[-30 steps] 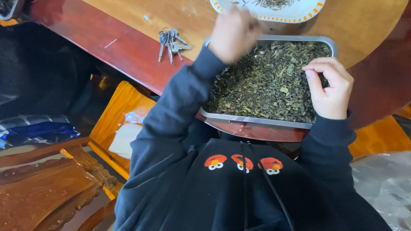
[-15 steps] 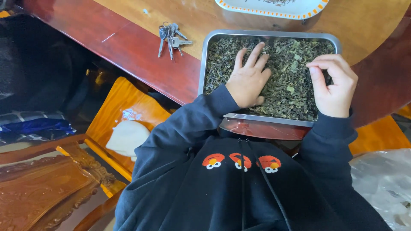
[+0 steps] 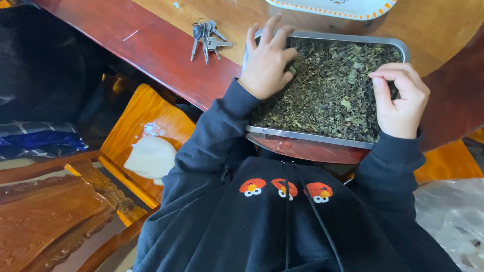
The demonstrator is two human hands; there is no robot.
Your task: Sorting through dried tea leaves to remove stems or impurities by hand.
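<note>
A rectangular metal tray (image 3: 312, 137) full of dried green tea leaves (image 3: 333, 95) rests on a reddish wooden table (image 3: 166, 55) right in front of me. My left hand (image 3: 266, 60) lies flat on the leaves at the tray's far left corner, fingers spread. My right hand (image 3: 401, 98) hovers over the tray's right side, thumb and fingers pinched together; whether they hold a leaf I cannot make out. Both arms wear dark sleeves.
A bunch of keys (image 3: 205, 39) lies on the table left of the tray. A white plate with an orange rim (image 3: 353, 9) sits beyond it. At the lower left are a wooden chair (image 3: 136, 126) with a white pad (image 3: 151, 157), carved furniture (image 3: 55, 216), and clear plastic (image 3: 454, 216) lower right.
My left hand came down from the plate onto the leaves, then slid left to the tray's far left corner. My right hand stayed by the right side.
</note>
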